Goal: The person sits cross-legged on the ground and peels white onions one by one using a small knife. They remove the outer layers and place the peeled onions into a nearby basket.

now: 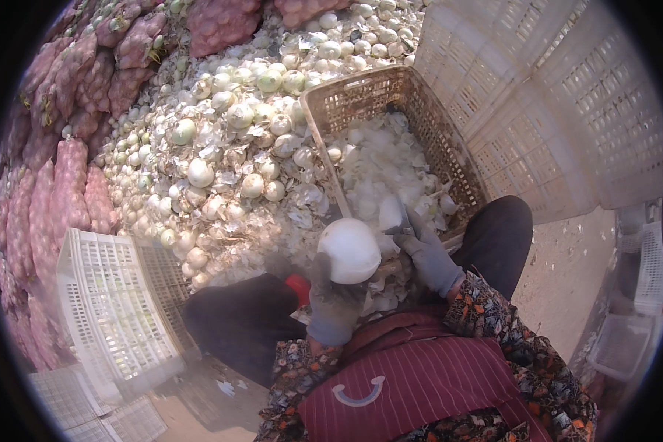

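My left hand (334,312), in a grey glove, holds a large, smooth white onion (351,251) from below and the left side. My gloved right hand (432,258) is just right of the onion and grips what looks like a knife (392,214). Its pale, broad blade points up and away over the crate, and blur hides its exact edge. Between my knees and beyond my hands stands a dirty brown plastic crate (323,145), tilted in view. Inside it lies a heap of white onions and loose skins (384,157), partly washed out by glare.
A heap of unpeeled onions and dry skins (243,182) spreads ahead and left. Pink mesh sacks of onions (69,182) stack along the left. White crates stand at left (119,309) and upper right (508,105). Something red (298,290) lies beside my left knee.
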Demonstrator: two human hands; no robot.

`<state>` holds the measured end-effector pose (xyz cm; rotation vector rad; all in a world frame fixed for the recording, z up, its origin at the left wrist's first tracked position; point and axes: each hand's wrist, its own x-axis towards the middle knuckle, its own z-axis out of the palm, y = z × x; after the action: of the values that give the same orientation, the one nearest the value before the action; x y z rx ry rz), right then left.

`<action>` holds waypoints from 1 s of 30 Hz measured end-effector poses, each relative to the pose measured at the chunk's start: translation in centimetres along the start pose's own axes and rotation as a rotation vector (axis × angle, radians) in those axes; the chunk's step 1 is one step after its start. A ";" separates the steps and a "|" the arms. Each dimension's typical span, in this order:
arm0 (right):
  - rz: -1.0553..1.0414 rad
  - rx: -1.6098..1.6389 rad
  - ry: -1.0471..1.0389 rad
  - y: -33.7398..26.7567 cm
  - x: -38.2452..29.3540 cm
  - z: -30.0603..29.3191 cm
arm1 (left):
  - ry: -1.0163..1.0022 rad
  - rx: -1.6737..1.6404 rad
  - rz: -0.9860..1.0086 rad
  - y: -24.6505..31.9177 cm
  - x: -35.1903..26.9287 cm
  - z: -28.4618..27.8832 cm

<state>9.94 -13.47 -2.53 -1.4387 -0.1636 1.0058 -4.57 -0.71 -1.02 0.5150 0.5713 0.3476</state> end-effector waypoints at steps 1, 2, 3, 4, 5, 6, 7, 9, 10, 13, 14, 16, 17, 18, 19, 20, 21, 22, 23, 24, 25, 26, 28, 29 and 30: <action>0.013 -0.072 0.041 0.2 0.1 -0.4 | -0.023 -0.032 -0.019 0.0 -0.1 -0.1; 0.015 -0.088 0.045 0.4 0.2 -0.7 | -0.034 -0.012 -0.012 0.0 0.0 -0.3; 0.057 -0.125 0.067 0.5 0.0 -0.9 | -0.062 -0.012 -0.009 0.1 0.2 -0.4; 0.148 -0.165 0.107 0.5 -0.2 -1.1 | -0.082 -0.039 0.002 0.0 0.5 -0.4; 0.148 -0.042 -0.014 0.5 -0.6 -1.2 | -0.089 0.010 0.016 -0.1 0.8 -0.3; 0.197 0.078 -0.115 0.4 -1.2 -1.3 | -0.089 0.032 0.036 -0.5 1.1 -0.1; 0.224 0.219 -0.244 0.3 -1.7 -1.3 | -0.076 0.073 0.042 -0.7 1.4 0.1; 0.259 0.200 -0.351 -0.1 -2.2 -1.3 | -0.169 0.317 0.116 -0.8 1.6 0.6; 0.305 0.178 -0.329 -0.2 -2.6 -1.2 | -0.208 0.447 0.145 -0.7 1.6 0.8; -0.002 -0.033 -0.210 -0.3 -3.2 -0.7 | -0.215 0.569 0.069 0.1 1.5 1.0; -0.071 -0.138 -0.225 -0.3 -3.2 -0.7 | -0.170 0.599 0.029 0.2 1.4 0.9; -0.225 -0.427 -0.276 -0.4 -3.2 -0.8 | -0.109 0.622 -0.003 0.5 1.2 0.7; -0.287 -0.499 -0.313 -0.5 -3.1 -0.9 | -0.103 0.636 -0.008 0.5 1.2 0.6; -0.340 -0.604 -0.312 -0.7 -3.4 -1.0 | -0.113 0.641 0.006 0.5 1.2 0.5; -0.397 -0.749 -0.302 -0.9 -3.5 -1.2 | -0.118 0.661 0.013 0.4 1.2 0.4; -0.413 -0.742 -0.315 -1.2 -3.6 -1.2 | -0.123 0.623 0.009 0.3 1.2 0.4; -0.432 -0.777 -0.320 -1.4 -3.7 -1.3 | -0.121 0.599 -0.003 0.3 1.1 0.4; -0.463 -0.810 -0.322 -1.5 -3.8 -1.3 | -0.115 0.558 -0.008 0.1 1.0 0.4; -0.457 -0.826 -0.327 -1.6 -4.0 -1.3 | -0.119 0.644 0.051 0.1 0.9 0.5; -0.464 -0.840 -0.330 -1.7 -4.0 -1.2 | -0.117 0.713 0.120 0.0 0.8 0.6; -0.558 -0.826 -0.331 -1.6 -4.0 -1.2 | -0.114 0.768 0.181 -0.1 0.6 0.7; -0.495 -0.851 -0.339 -1.6 -4.0 -1.2 | -0.128 0.735 0.177 0.1 0.4 0.6; -0.549 -0.846 -0.351 -1.3 -3.6 -1.3 | -0.159 0.620 0.167 0.7 0.1 0.5; -0.531 -0.860 -0.368 -1.2 -3.4 -1.5 | -0.163 0.602 0.142 1.0 0.0 0.4; -0.511 -0.874 -0.385 -1.1 -3.2 -1.7 | -0.169 0.564 0.125 1.2 -0.1 0.2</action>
<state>9.57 -16.60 -0.44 -1.8052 -1.3150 0.7885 -4.69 0.14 -0.16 1.1159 0.4702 0.2552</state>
